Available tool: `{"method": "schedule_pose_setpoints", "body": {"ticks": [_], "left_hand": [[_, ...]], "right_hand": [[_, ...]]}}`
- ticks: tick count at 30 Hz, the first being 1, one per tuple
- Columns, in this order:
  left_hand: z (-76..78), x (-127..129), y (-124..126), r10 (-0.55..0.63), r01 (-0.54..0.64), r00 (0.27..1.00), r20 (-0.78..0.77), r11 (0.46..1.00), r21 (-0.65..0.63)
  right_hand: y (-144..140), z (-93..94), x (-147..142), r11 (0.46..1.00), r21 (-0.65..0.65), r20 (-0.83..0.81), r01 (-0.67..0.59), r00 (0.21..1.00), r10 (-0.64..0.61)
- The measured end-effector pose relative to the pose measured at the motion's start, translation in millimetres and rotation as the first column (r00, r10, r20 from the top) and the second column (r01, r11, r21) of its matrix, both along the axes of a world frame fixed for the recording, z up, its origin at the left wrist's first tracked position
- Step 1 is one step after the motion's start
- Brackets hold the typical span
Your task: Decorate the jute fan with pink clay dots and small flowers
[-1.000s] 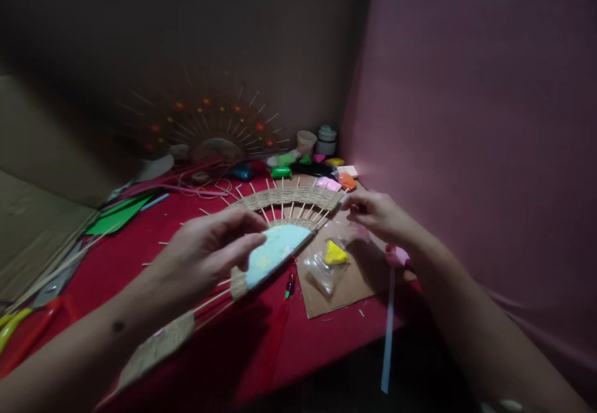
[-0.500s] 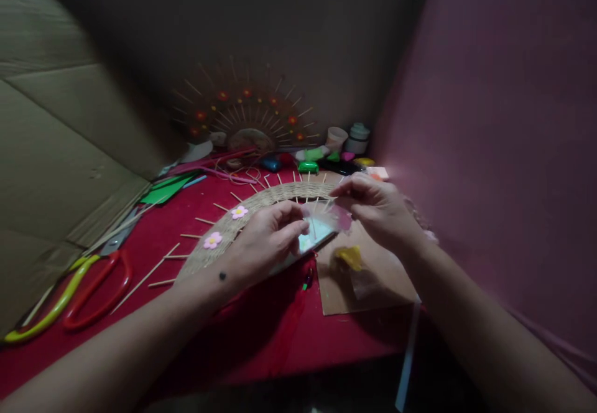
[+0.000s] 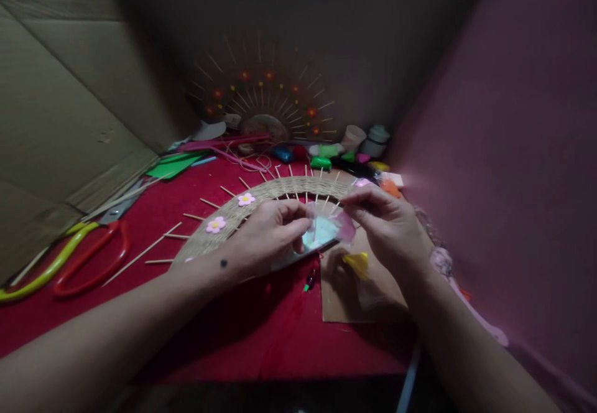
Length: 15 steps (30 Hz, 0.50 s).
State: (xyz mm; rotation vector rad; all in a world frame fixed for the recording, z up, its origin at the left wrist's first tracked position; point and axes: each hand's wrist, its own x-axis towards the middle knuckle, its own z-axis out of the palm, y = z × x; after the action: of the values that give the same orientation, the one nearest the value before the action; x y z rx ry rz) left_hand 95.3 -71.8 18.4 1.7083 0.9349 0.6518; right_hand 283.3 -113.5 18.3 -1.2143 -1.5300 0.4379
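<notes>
Two hands (image 3: 326,229) on a clear, pink-tinged plastic packet (image 3: 332,227).

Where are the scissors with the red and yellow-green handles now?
In the head view, the scissors lie at the far left on the red table cover, beside the cardboard sheet and left of the woven fan, away from both hands.

Small clear plastic bag (image 3: 333,229), pinkish content apparently inside, pinched between both hands above pale blue half-disc (image 3: 317,236) at woven fan's (image 3: 280,192) centre.
</notes>
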Motion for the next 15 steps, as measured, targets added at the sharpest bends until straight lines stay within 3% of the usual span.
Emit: {"method": "schedule_pose_setpoints", "body": {"ticks": [2, 5, 6, 10, 15], "left_hand": [[1.2, 0, -1, 0.036, -0.036, 0.999, -0.004, 0.999, 0.029], [0.1, 0, -3, 0.105, -0.106, 0.994, 0.011, 0.983, 0.151], [-1.6, 0, -3, 0.117, -0.118, 0.993, 0.019, 0.972, 0.205], [-11.9, 0, -6, 0.088, -0.115, 0.992, 0.091, 0.925, 0.363], [-19.9, 2, -11, -0.014, -0.034, 0.996, 0.088, 0.853, 0.52]], "right_hand": [[-5, 1.5, -4, 0.988, 0.136, 0.16, 0.073, 0.983, -0.094], [-17, 4.4, -14, 0.882, 0.44, 0.41, 0.17, 0.836, -0.366], [-21, 4.7, -18, 0.869, 0.473, 0.462, 0.144, 0.799, -0.384], [-29, -0.1, -32, 0.938, 0.347, 0.61, 0.016, 0.755, -0.239], [-25, -7.7, -33, 0.971, 0.238, 0.583, -0.018, 0.802, -0.128]]}}
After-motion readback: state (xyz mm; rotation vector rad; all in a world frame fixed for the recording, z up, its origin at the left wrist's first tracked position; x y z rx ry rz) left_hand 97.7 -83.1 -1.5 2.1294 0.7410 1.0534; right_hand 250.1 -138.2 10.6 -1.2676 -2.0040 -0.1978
